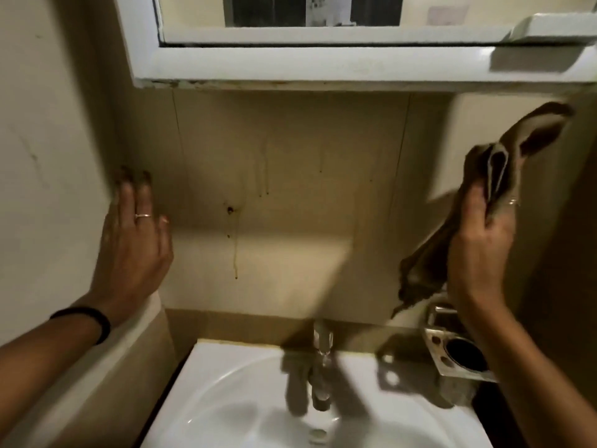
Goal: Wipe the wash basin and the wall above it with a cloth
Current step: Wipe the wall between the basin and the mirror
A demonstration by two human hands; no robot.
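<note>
So, right hand (481, 244) at approx 3 o'clock grips a brown cloth (504, 176), fingers curled round its middle; cloth's top end flares up toward 2 o'clock just under the mirror cabinet (290, 64), bottom end hangs down toward the metal holder (458, 354). Cloth sits close to the wall (290, 189); can't tell if it touches. Left hand (132, 240) at 9 o'clock holds nothing, fingers straight & spread, fingertips at the corner where side wall meets back wall. Thin ring on 1 finger, black band (90, 321) on the left wrist. Wall btwn the hands shows dark drip stains & a spot near centre. Wash basin (232, 399) is at 6 o'clock, white, w/ a metal tap (321, 344) at its back edge & drain at the very bottom. Holder stands at approx 4 o'clock, beside the basin rim, under the right forearm.
</note>
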